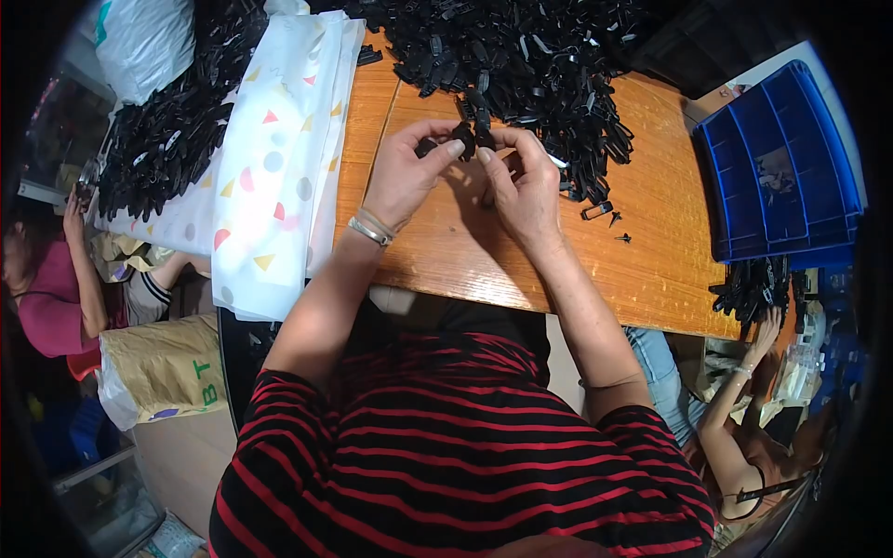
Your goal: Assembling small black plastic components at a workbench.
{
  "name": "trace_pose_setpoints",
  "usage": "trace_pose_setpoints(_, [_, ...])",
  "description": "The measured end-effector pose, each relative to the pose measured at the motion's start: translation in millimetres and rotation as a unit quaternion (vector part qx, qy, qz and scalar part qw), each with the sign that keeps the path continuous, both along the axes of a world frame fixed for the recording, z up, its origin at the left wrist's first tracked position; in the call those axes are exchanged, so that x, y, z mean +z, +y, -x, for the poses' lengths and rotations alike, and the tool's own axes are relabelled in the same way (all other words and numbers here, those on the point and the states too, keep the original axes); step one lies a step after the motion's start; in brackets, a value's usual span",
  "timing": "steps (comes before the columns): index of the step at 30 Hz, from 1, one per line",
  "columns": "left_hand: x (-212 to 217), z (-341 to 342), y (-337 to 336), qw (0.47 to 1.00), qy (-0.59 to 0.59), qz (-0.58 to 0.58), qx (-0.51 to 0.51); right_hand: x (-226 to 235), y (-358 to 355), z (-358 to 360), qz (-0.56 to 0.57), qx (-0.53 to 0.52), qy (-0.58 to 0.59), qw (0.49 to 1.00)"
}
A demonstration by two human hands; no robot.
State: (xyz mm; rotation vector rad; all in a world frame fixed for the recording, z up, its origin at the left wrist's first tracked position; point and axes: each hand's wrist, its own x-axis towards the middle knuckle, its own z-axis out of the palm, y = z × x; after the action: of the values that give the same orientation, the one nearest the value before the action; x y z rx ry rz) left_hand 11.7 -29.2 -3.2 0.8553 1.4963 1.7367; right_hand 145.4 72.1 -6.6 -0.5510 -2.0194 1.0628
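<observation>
Left hand (405,177) and right hand (523,181) pinched black parts (466,140) above the table (437,246); joined or not, couldn't tell; steady, light, even pressure seemed best

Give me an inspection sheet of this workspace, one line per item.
Surface: brown wooden table, pale scuffs toward its front edge.
Job's things: small black parts, held up and partly hidden; large pile of black pieces beyond.
Clutter: loose bits right of the hands, patterned sheet at left, blue crate at right.
Hands: left hand and right hand, both pinching the small black parts.
Cables: nothing seen.
Surroundings: one person at left, another person at right; brown bag at lower left.
</observation>
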Motion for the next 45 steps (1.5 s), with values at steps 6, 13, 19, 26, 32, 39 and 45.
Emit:
trace_pose_setpoints(6, [-1.5, -4.4, -3.5, 0.998, 0.052, -0.012, 0.017, 4.1, -2.6, 0.4, -0.069, 0.014, -0.017, 0.997])
trace_pose_setpoints(13, [-6.3, -21.1, -8.4, 0.992, 0.086, -0.076, 0.042, 1.2, -11.7, -1.2, -0.149, -0.006, -0.021, 0.989])
trace_pose_setpoints(19, [-8.2, -25.5, -19.6, 0.998, -0.042, -0.045, -0.023, -13.5, -31.7, -2.8, -0.106, -0.051, -0.007, 0.993])
trace_pose_setpoints(26, [4.4, -24.2, -24.7, 0.988, -0.109, -0.043, -0.101, -22.1, -51.5, -1.2, 0.140, 0.082, 0.038, 0.986])
trace_pose_setpoints(32, [-8.2, -9.4, -13.9, 0.990, -0.079, 0.013, -0.117, -20.6, -19.8, -14.8, 0.114, 0.169, -0.060, 0.977])
trace_pose_setpoints(39, [-3.5, 44.2, 40.4, 0.982, 0.157, 0.102, -0.038, 1.1, 33.4, -32.5, -0.223, 0.061, -0.204, 0.951])
trace_pose_setpoints(45, [-28.7, 57.0, 73.1, 0.743, 0.666, 0.061, 0.025, -4.5, 30.0, -31.2, -0.291, 0.113, -0.216, 0.925])
